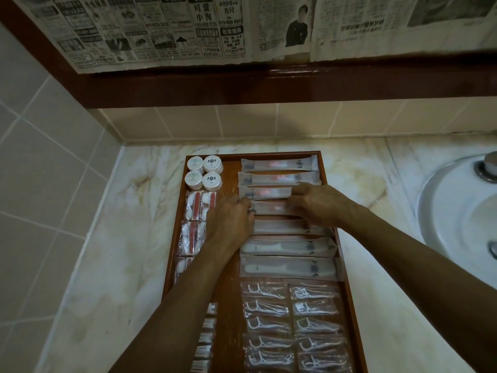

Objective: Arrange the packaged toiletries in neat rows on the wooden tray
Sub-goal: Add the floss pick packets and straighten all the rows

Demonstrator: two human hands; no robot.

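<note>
Packet: the toothbrush packet lies fourth from the far end of the wooden tray, long axis left-right.
Hands: your left hand pinches its left end, your right hand its right end.
Nearer: both touch it.

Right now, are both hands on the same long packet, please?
Yes, the left hand and right hand hold opposite ends of one long packet.
</note>
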